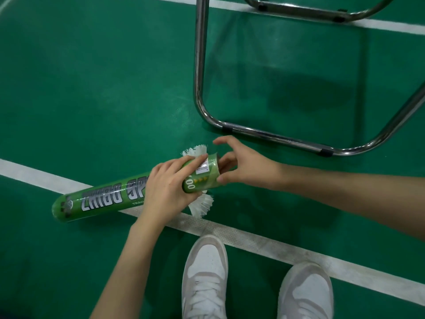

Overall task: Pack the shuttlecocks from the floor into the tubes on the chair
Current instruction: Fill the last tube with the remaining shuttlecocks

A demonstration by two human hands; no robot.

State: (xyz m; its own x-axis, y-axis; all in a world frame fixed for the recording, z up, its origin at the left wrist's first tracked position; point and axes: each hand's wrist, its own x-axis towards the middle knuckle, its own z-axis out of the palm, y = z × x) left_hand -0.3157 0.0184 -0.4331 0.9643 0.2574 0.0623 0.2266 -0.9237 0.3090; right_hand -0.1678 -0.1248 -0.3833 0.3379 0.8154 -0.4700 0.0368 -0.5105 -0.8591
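Gripping the green tube [110, 199], left hand [165, 189] fingers wrapped; right hand [248, 166] fingers loosely spread at its mouth, contents hidden

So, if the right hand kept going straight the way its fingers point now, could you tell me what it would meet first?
Most likely the open mouth of the green tube, which the left hand grips. The right hand is already at that end, its fingers curled toward the rim, though depth is hard to judge.

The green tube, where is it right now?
In the head view the green tube lies low and left of centre, over the white court line. The left hand grips it near its open end, where the right hand reaches.
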